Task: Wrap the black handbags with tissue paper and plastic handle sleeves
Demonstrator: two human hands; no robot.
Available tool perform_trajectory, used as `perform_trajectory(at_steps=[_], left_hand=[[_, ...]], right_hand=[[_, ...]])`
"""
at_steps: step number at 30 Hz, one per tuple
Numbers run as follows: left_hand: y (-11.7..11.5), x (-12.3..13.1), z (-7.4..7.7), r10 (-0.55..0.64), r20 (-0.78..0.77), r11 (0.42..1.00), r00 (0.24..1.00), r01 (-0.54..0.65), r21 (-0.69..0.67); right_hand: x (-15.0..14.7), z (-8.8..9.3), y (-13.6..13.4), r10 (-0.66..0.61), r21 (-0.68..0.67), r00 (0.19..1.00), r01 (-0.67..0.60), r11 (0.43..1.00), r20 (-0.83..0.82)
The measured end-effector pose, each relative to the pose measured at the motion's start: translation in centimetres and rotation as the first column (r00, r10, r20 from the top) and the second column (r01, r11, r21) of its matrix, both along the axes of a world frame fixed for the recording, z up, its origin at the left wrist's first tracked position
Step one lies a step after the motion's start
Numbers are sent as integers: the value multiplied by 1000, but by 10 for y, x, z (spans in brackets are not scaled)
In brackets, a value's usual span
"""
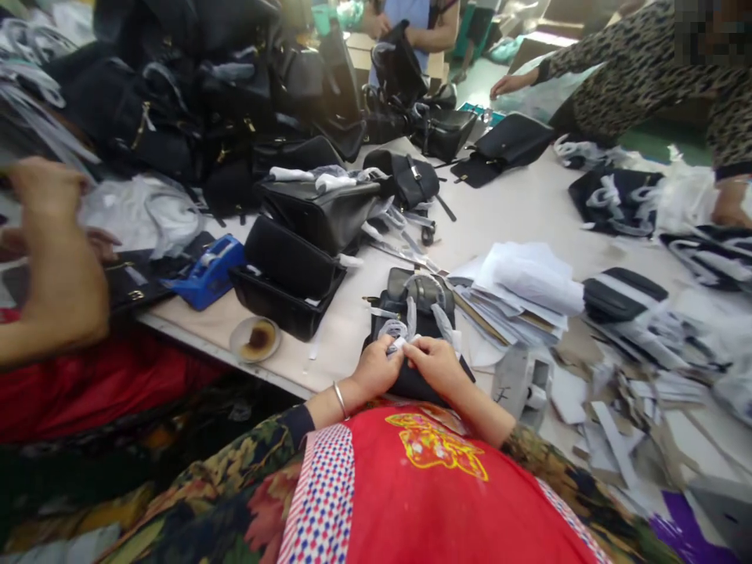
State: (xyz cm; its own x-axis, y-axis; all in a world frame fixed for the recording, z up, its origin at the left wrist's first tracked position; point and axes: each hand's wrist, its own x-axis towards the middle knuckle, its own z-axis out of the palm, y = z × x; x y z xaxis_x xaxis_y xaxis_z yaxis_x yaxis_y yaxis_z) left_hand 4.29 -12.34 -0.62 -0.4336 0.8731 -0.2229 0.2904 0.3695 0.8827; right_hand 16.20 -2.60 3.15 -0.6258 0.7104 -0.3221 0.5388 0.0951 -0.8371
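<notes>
A small black bag (418,291) lies in front of me at the table's near edge, its strap wrapped in whitish plastic (395,327). Over the bag my two hands meet, fingertips pinched together. My left hand (379,366) is closed on the plastic-wrapped strap, with a small white piece between the fingers. My right hand (435,364) pinches at that same small white piece from the other side. Just left of the bag stands an open black bag (287,274), and near it a shallow dish (254,339) with brown stuff in it.
A blue tape dispenser (208,270) sits on the left, a grey one (522,384) on the right. Papers (522,286) are stacked at right, beside cardboard scraps. Black bags (223,102) are heaped at back left. Co-workers' arms (59,258) show on the left, right and at the far side.
</notes>
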Motion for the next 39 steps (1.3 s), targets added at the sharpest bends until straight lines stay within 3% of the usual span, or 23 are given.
perform_trajectory(at_steps=[6,11,14,21,27,33,39], left_hand=[[-4,1,-5,-12,-174,999,985,17,28],[-3,3,-6,-7,-212,1000,977,10,14],[-3,4,-8,-11,-221,1000,975,11,0],[-4,4,-7,-2,-247,1000,969,-2,-18],[-4,5,-9,-19,-262,1000,965,18,-5],[-7,8,-14,-68,-313,998,947,66,-19],[-6,6,-11,-71,-357,997,931,55,-55]], right_hand=[[-5,-13,4,-8,-3,995,8,1000,104],[1,-14,5,-11,-44,994,16,999,110],[3,-21,2,-69,-140,992,84,987,108],[0,-25,-8,-293,-507,952,299,809,94],[-3,-25,-9,-360,-591,927,349,728,104],[-9,-26,-13,-401,-607,885,456,651,234],[1,-28,-15,-418,-694,901,376,614,118]])
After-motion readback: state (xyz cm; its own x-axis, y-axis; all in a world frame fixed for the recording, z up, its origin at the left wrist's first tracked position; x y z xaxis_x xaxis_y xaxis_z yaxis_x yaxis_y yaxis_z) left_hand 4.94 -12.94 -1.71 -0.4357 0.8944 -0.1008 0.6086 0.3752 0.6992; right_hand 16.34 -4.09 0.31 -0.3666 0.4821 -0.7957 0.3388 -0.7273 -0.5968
